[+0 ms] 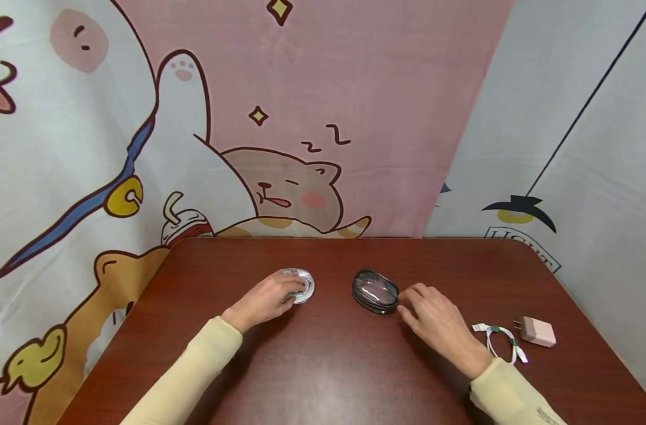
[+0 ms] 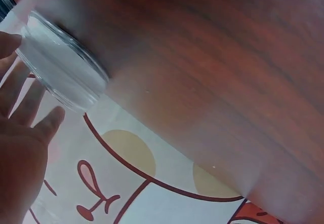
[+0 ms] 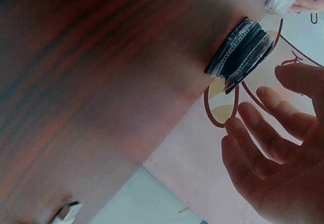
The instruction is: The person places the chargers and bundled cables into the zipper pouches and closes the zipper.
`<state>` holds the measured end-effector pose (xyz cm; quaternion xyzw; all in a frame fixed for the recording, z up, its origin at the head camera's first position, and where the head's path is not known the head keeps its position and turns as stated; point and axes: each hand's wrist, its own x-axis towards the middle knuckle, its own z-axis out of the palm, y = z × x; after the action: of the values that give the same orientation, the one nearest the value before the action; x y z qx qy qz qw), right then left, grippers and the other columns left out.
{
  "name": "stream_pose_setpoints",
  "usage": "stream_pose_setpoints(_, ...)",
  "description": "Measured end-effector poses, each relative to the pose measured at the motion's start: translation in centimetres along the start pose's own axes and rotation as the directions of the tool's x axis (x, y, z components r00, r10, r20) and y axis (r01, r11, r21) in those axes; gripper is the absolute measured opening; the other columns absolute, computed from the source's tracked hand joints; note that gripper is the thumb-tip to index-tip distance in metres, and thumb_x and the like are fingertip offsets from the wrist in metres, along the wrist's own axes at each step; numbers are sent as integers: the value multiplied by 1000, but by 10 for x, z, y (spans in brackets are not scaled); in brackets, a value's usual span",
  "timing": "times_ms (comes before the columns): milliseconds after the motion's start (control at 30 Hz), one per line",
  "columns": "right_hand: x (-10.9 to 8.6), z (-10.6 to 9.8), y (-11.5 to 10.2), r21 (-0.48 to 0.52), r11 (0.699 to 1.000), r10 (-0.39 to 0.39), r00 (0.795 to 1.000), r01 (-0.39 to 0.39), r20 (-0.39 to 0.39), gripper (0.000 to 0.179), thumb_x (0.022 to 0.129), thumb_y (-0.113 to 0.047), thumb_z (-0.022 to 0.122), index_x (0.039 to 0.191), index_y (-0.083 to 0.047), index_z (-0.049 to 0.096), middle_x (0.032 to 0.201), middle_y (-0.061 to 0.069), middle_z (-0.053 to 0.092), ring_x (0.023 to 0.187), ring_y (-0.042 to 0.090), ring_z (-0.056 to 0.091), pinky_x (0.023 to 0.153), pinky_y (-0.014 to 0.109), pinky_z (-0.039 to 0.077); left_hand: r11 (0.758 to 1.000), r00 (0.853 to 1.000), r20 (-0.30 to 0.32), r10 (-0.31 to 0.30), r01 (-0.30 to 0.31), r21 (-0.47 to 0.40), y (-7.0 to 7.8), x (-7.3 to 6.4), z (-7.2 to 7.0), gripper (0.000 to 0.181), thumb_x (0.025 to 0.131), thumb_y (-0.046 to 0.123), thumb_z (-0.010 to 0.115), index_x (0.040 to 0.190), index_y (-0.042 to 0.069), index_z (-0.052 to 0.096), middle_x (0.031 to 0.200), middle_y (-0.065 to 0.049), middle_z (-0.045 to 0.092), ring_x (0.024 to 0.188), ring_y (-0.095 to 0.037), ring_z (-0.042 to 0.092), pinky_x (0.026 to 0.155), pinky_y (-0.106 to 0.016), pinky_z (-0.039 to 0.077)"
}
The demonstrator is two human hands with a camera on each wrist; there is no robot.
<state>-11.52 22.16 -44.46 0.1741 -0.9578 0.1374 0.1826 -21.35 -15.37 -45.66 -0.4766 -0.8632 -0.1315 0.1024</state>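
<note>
A small round clear case (image 1: 305, 287) with something white inside lies left of centre on the table. My left hand (image 1: 269, 299) reaches over it, fingertips overlapping its top in the head view. Seen from the left wrist, the fingers are loosely spread beside the case (image 2: 66, 64), one fingertip right at its rim. To the right lies an oval zip pouch (image 1: 376, 290) with black edging and a see-through top. Right beside that pouch, my right hand (image 1: 440, 323) has its fingers relaxed and apart. In the right wrist view, nothing lies inside its curve.
A short white cable (image 1: 505, 333) with a green tie lies coiled by the right wrist. Beyond it sits a pale pink plug-in charger (image 1: 537, 332) with its prongs facing left. A printed cartoon cloth (image 1: 354, 88) hangs behind the brown table (image 1: 323, 360).
</note>
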Motion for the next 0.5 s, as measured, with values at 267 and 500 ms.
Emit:
stream_pose_setpoints(267,15,10,-6,22,1000,15,998,-17,53,51,88,-31,84,127,-2,68,131,21,63,112,41,63,85,58,54,999,996,-75,-43,44,15,19,8,-4,40,88,9,81,127,7,71,147,-13,57,143,-37,46,112,-59,40)
stream_pose_setpoints(500,22,23,-7,47,998,37,994,-43,107,71,85,-37,87,138,0,59,137,26,59,117,44,62,89,60,53,998,992,-105,-64,65,3,36,16,-5,51,92,22,78,139,9,63,151,-14,52,146,-35,43,113,-59,39)
